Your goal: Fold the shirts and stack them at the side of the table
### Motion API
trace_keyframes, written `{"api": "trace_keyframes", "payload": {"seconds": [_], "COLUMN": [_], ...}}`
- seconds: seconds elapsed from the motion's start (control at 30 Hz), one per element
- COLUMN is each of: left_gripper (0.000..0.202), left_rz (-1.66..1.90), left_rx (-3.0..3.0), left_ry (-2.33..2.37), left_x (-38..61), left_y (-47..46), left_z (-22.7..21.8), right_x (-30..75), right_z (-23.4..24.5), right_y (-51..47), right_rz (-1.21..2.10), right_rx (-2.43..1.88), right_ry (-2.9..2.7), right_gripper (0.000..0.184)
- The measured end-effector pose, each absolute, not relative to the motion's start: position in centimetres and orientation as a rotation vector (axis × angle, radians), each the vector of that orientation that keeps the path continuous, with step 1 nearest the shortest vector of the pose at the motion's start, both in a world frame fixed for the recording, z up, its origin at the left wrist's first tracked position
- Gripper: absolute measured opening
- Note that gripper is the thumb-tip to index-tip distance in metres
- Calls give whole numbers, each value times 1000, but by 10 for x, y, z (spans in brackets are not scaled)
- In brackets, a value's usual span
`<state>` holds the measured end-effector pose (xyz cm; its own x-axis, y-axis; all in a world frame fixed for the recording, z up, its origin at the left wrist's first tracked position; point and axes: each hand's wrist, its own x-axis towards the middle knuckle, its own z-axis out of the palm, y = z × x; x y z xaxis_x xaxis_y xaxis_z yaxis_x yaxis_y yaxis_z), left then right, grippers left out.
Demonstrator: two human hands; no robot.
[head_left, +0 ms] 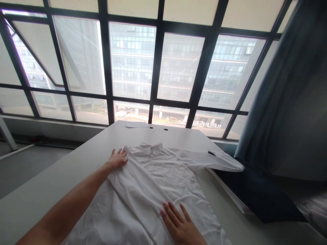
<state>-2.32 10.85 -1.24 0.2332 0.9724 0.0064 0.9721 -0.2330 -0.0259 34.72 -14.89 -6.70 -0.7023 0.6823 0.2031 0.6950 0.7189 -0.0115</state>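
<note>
- Left hand (pixel 118 159): flat and unclenched, palm down, fingers spread on the folded-over side panel of the white shirt (pixel 155 180), near the shoulder. You grip nothing here; you pin cloth. Keep the pressure light so the fold line below it stays straight.
- Right hand (pixel 180 224): likewise flat, fingers extended, resting on the shirt's lower front, close to the near edge of the surface (pixel 51 177). No grasp; it holds the body of the garment still. Judged best used as an anchor while the left smooths outward along the crease.
- White shirt: lies spread on the surface, collar (pixel 152 147) toward the far edge, hem toward you. Left panel is turned in over the front; the fabric shows fine wrinkles across the chest.
- Sleeve (pixel 219 162): stretched out to the right, its cuff end reaching past the right edge of the surface. It could drag the shirt askew; mind its weight when you press.
- Surface: pale, carrying the shirt across its middle and right side; two small dark holes (pixel 158 128) and a sheet of paper (pixel 135 125) sit at the far edge.
- Beyond the surface: a gridded window (pixel 158 68) ahead, a blue-grey curtain (pixel 288 102) at the right.
</note>
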Motion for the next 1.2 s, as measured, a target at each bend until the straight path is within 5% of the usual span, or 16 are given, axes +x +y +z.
{"api": "trace_keyframes", "payload": {"seconds": [0.3, 0.67, 0.87, 1.2], "left_gripper": [72, 64, 68, 73], "left_rz": [-151, -144, -238, -26], "left_rx": [-2549, -2493, -2794, -2556], "left_ry": [-1967, -1974, -1517, -2019], "left_x": [1, 22, 21, -36], "left_y": [138, 118, 27, 63], "left_z": [-30, -9, -41, -13], "right_x": [331, 320, 314, 308], "right_z": [-67, -1, 9, 16], "right_y": [-150, -181, -188, -188], "right_rz": [-260, 492, 569, 617], "right_rx": [-844, -1144, -1227, -1324], "right_ry": [-2744, -2768, -2683, -2682], "right_gripper": [59, 69, 84, 79]}}
